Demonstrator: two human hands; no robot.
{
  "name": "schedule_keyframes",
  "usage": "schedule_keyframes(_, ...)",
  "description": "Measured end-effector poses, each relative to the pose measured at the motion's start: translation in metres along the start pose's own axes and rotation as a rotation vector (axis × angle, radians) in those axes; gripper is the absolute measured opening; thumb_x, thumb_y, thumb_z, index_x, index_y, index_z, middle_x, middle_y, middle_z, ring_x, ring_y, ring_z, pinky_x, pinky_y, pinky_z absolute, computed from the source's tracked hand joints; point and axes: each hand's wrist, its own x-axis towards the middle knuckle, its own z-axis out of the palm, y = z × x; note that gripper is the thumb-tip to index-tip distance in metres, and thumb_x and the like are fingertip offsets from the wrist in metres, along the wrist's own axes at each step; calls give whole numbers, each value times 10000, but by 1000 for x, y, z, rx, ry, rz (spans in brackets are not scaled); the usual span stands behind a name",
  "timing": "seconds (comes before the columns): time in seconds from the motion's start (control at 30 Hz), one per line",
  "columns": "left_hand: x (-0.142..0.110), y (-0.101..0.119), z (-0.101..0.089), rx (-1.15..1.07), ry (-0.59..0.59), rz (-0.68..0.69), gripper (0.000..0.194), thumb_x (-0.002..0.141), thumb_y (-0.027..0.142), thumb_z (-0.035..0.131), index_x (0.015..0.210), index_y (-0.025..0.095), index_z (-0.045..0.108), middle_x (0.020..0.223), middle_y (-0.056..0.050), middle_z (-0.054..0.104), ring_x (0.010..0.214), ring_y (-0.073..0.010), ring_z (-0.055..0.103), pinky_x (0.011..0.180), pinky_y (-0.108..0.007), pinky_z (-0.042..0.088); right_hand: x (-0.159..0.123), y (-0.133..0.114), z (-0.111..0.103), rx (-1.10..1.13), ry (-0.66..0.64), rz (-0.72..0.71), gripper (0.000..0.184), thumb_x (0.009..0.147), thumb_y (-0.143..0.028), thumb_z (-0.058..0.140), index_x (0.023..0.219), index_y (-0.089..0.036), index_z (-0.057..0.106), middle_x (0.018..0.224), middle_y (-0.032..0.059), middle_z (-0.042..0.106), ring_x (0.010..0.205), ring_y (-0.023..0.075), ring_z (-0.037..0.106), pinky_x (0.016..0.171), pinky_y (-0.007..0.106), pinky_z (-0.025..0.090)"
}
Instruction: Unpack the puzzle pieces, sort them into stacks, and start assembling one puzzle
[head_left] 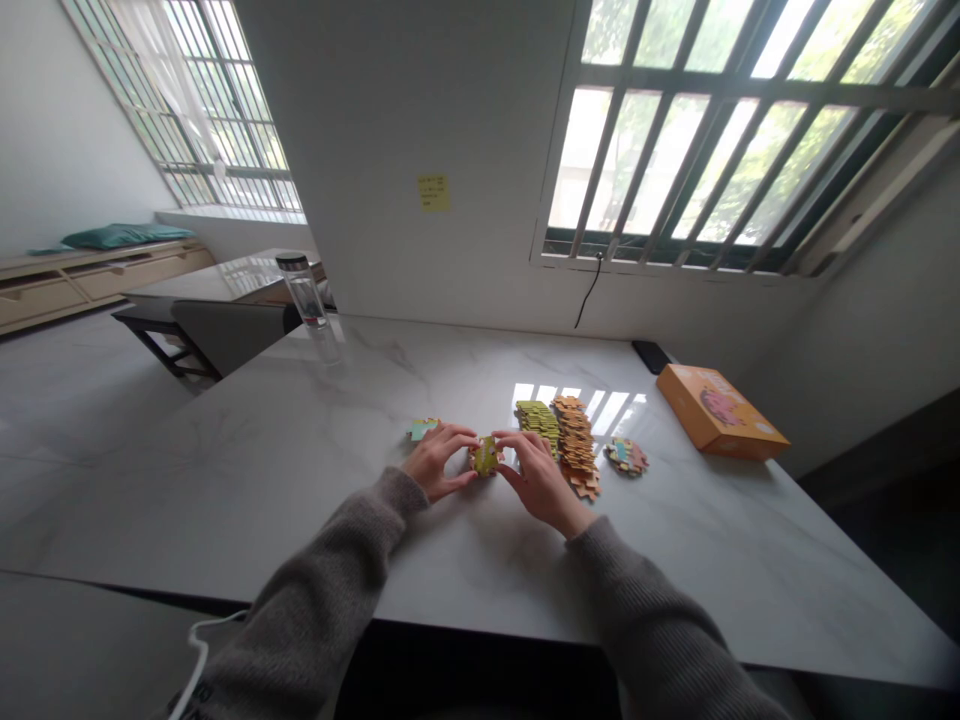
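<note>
A small bunch of jigsaw puzzle pieces [487, 456], green on top with orange-red edges beneath, sits between my two hands at the table's middle. My left hand [441, 462] pinches its left side between thumb and fingers. On the opposite side, my right hand [538, 478] grips it the same way. Behind my left hand lie some light green puzzle pieces [424, 428], partly covered. Just past my right hand are a row of overlapping green pieces [538, 420] and a longer row of orange pieces [576, 445]. Farther right is a round pile of mixed pieces [627, 456].
An orange box [720, 410] stands at the table's right, with a black phone-like slab [651, 356] behind it. A clear bottle with a dark lid [303, 290] is at the far left corner. The marble-patterned table [300, 470] meets the wall at the back.
</note>
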Motion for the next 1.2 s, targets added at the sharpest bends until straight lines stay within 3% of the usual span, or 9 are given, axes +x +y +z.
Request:
schedule_keyframes(0.23,4,14,-5,13,178,-25,243,827,317,737,1033,244,631,1078,-71,688,993,-234,643,921,-419,492,1,-10,-1,153,126,48,244,993,-254,480,1233,-261,529,1391,129,553,1190,259,552,968,464,474)
schedule_keyframes(0.37,7,22,-5,-16,265,-5,242,823,338,756,999,232,628,1025,-69,671,934,-221,637,858,-394,517,1,-15,6,390,186,178,326,997,-329,487,1312,-248,457,1082,87,635,955,209,632,859,394,524)
schedule_keyframes(0.57,8,30,4,-31,205,38,263,816,372,763,999,235,634,997,-70,658,914,-237,629,867,-427,521,3,-8,13,613,215,307,336,960,-417,550,1230,-227,489,791,-9,556,720,159,572,696,307,508)
schedule_keyframes(0.7,7,34,1,-101,170,26,408,806,326,764,1157,225,582,1248,-129,597,1142,-281,587,985,-467,499,2,-1,7,585,208,336,290,949,-442,560,1124,-211,570,773,-6,545,685,150,544,635,285,476)
schedule_keyframes(0.77,6,36,0,-121,119,38,395,822,267,739,1175,226,568,1334,-133,574,1201,-283,569,1028,-483,474,0,2,5,572,157,326,287,948,-437,568,1122,-209,594,782,2,565,698,154,553,636,286,472)
schedule_keyframes(0.9,6,36,1,-163,53,87,195,878,236,686,1062,235,622,1231,-97,664,1116,-250,629,993,-455,491,-3,2,3,520,58,294,270,962,-407,556,1140,-214,618,767,7,585,703,164,568,639,295,479)
schedule_keyframes(1.0,7,31,3,-177,104,80,174,873,299,720,1010,224,643,1136,-96,694,1034,-242,654,934,-434,518,-4,-2,0,361,78,205,236,976,-353,532,1160,-228,611,910,54,629,794,186,605,711,332,515)
schedule_keyframes(1.1,6,26,5,-179,176,59,195,862,321,739,995,212,646,1074,-89,694,972,-227,654,899,-418,526,-4,-6,-5,149,64,21,261,946,-299,593,1201,-249,597,1197,108,609,1062,240,593,918,410,507)
schedule_keyframes(1.2,5,24,6,-183,200,50,177,856,324,746,952,207,653,1042,-79,685,953,-219,646,892,-406,523,-5,-5,-10,67,15,-95,309,922,-283,646,1224,-267,583,1229,99,616,1157,257,557,991,439,486)
